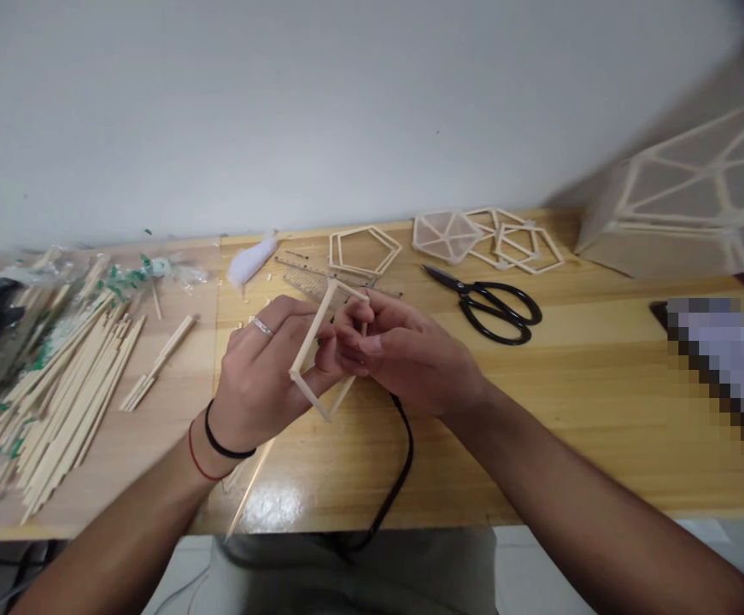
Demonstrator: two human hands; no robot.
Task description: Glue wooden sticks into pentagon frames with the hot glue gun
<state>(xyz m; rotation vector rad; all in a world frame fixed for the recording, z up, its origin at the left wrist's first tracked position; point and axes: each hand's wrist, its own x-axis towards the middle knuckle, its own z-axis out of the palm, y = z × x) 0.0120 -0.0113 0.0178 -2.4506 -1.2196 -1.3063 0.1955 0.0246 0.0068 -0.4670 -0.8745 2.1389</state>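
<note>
In front of me a small pentagon frame made of thin wooden sticks (313, 340) is held up off the table, tilted on edge. My left hand (256, 363), with a ring and wristbands, is closed on it from the left, its fingertips reaching inside the frame. From the other side my right hand (419, 354) pinches the right-hand part of the frame, its thumb and fingers meeting my left fingertips. The fingers overlap, so the exact grip points are hidden. A black cord (403, 470) hangs below my right hand. Just behind the hands lies a clear ruler (301, 278).
Loose wooden sticks (83, 401) and plastic wrappers (179, 273) cover the left side. Another pentagon frame (365, 249), a covered pentagon panel (447, 236) and black scissors (496, 303) lie behind. A large panelled structure (685, 188) stands at right, near a blurred flat object (730, 359).
</note>
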